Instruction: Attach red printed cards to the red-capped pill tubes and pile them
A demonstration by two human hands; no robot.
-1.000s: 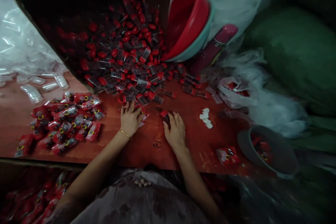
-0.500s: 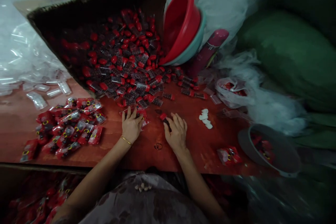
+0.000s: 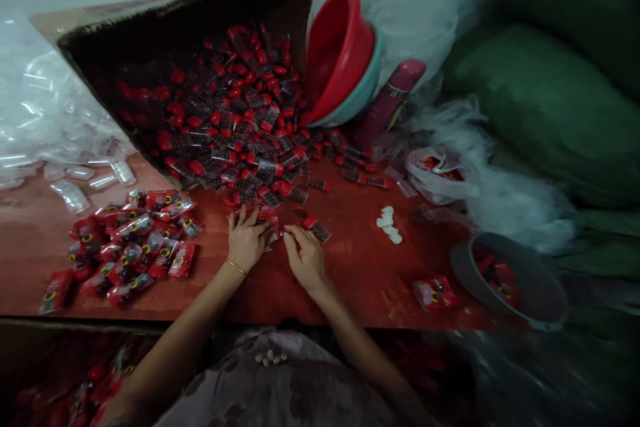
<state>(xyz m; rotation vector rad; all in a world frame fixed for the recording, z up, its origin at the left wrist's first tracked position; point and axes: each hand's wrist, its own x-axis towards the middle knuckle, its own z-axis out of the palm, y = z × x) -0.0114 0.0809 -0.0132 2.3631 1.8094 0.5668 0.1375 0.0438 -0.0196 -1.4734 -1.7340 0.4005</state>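
Note:
My left hand [image 3: 246, 243], with a gold bangle on its wrist, rests palm down on a red and clear plastic packet [image 3: 271, 225]. Its fingers are spread over the packet, hiding part of it. My right hand [image 3: 306, 259] is just right of the packet, fingertips by its right edge and thumb a little apart from the fingers. Whether it touches the packet is hard to see. Just beyond the right hand lies a clear tube with a red cap and dark contents [image 3: 320, 230]. Many similar tubes [image 3: 260, 127] spill from a tilted cardboard box [image 3: 187, 7].
Filled red packets [image 3: 135, 240] are heaped at left, near clear empty tubes [image 3: 70, 195]. White discs [image 3: 389, 225], a single packet [image 3: 434, 293] and a grey basin [image 3: 543, 320] are at right. A red basin [image 3: 345, 47] and a pink bottle [image 3: 387, 103] stand behind.
My right hand has moved left, off the red-capped tube, to the packet's edge. The tube stays on the table. My left hand remains on the packet. The view has shifted slightly.

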